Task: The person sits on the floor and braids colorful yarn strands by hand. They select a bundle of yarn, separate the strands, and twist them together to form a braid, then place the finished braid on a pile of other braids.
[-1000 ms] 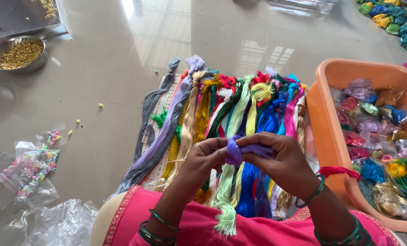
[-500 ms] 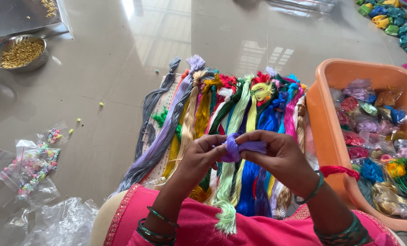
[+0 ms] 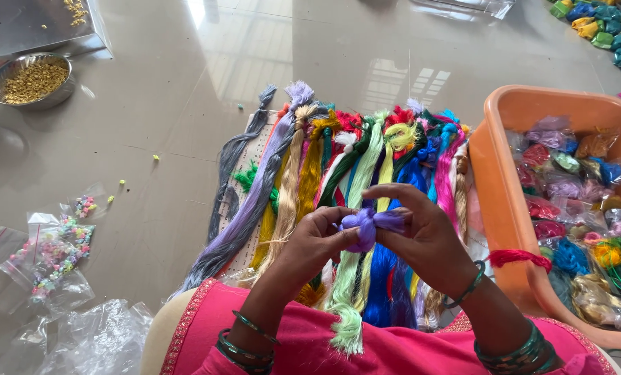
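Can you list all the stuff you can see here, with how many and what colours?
purple thread bundle: one, lilac, pinched between both hands.
thread skeins: many, grey, purple, yellow, green, blue, pink, red, laid side by side on the floor and lap.
plastic tub: one, orange, at right, full of bagged coloured threads.
steel bowl: one, silver, top left, holding golden beads.
bead packets: several, clear with pastel beads, at left.
empty plastic bags: a few, clear, bottom left.
left hand: one, with bangles.
right hand: one, with bangles.
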